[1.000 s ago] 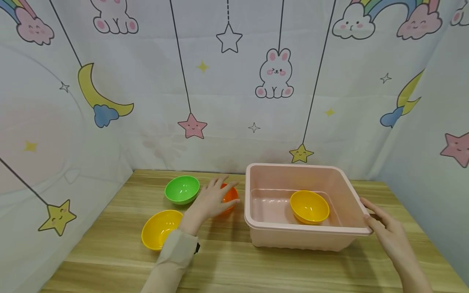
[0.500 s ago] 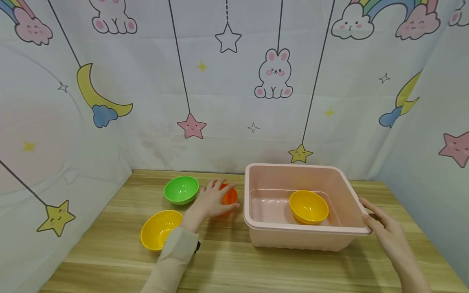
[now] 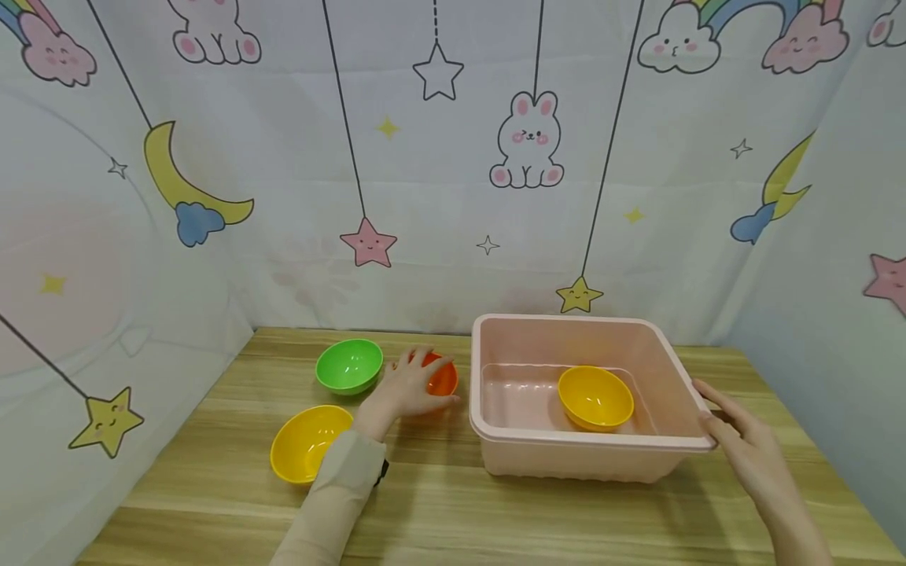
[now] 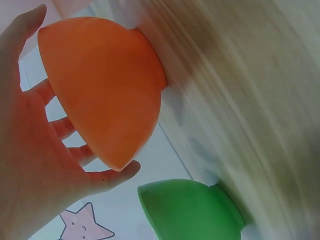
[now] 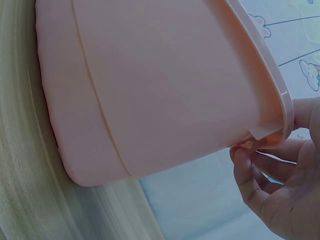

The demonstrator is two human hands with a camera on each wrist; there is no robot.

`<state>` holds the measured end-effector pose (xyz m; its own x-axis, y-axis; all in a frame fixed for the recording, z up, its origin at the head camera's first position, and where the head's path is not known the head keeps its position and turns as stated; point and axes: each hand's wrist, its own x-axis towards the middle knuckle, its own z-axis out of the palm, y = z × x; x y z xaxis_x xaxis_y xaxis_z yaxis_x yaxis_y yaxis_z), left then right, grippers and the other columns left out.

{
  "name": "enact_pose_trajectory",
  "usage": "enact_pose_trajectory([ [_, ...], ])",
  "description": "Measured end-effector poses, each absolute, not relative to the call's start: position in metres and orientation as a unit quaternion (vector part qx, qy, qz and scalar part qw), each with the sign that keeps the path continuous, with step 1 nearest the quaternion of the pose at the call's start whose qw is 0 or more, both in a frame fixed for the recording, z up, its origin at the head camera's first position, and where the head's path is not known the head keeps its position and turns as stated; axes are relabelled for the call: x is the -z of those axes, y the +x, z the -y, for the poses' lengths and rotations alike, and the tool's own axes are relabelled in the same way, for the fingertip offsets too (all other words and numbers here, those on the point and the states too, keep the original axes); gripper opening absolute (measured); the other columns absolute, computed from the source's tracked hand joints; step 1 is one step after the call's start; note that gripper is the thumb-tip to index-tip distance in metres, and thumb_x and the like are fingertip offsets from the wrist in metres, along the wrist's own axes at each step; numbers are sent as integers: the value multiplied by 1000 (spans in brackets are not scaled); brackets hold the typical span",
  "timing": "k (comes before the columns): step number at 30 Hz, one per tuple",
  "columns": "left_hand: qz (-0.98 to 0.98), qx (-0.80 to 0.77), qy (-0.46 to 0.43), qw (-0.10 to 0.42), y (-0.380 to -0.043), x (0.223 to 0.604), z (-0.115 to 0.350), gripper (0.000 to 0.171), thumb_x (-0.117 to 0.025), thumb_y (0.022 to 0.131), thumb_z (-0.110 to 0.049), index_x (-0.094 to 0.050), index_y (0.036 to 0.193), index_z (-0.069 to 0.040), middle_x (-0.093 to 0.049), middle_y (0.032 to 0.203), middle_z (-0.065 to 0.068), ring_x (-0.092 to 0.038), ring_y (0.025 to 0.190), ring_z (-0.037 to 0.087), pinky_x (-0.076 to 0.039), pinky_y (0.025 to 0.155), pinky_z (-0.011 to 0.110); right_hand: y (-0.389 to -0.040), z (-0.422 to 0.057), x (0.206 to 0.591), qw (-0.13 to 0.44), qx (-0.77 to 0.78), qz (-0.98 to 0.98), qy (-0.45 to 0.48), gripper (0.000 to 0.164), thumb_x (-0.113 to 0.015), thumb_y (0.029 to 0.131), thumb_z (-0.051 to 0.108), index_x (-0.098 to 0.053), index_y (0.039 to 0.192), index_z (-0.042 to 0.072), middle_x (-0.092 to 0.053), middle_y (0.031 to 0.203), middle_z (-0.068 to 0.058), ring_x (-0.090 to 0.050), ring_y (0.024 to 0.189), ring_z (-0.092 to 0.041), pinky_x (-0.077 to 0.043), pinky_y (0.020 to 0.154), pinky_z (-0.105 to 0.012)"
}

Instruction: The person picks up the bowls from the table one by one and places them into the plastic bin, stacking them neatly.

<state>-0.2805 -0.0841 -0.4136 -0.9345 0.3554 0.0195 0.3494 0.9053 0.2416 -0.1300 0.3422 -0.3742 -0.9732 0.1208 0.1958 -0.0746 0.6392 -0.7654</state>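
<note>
An orange bowl [image 4: 100,85] stands upright on the table, and my left hand [image 3: 406,389] spreads across its mouth. In the left wrist view the little finger touches its rim, while the thumb lies close to the opposite edge. My right hand [image 3: 750,448] grips the right end rim of a pink plastic tub [image 5: 165,90], its fingers curled under the lip. Inside that tub sits a yellow bowl [image 3: 596,399]. Left of the orange bowl is a green bowl [image 3: 350,367], and nearer the front another yellow bowl [image 3: 300,448] is partly hidden by my left sleeve.
The wooden table [image 3: 439,511] backs onto a white curtain [image 3: 439,173] printed with stars, moons and rabbits. Side curtains close in on the left and right. The tub's left wall stands just right of the orange bowl.
My left hand's fingers have drawn in slightly and settled lower about the orange bowl. The right hand keeps its hold on the tub. The bowls have not visibly moved.
</note>
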Motion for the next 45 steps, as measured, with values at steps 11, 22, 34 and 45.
enact_pose_trajectory([
  [11,-974,-126,188,19,-284,414,86,74,-63,72,-61,-37,137,-35,-30,147,10,-26,133,42,-27,100,65,-130,-342,374,115,-421,900,-14,47,-45,95,31,-36,140,22,-51,98,34,-48,90,11,-33,67,-18],
  [22,-973,-131,188,14,-285,412,86,74,-66,70,-58,-41,135,-33,-33,145,9,-30,131,39,-31,97,64,-131,-343,372,100,-417,903,-25,48,-43,95,36,-34,141,25,-53,99,31,-47,92,10,-32,68,-19],
  [34,-976,-115,183,3,-284,411,85,70,-66,69,-58,-45,132,-36,-41,138,9,-37,123,36,-36,94,60,-130,-341,375,108,-422,900,-19,47,-44,95,32,-35,141,23,-52,100,33,-44,90,15,-31,68,-18],
  [45,-977,-104,185,-4,-281,411,85,72,-65,68,-61,-45,132,-35,-42,136,8,-39,119,35,-38,91,58,-130,-343,373,100,-420,902,-24,48,-44,95,33,-34,141,24,-51,100,33,-45,91,13,-32,70,-19],
])
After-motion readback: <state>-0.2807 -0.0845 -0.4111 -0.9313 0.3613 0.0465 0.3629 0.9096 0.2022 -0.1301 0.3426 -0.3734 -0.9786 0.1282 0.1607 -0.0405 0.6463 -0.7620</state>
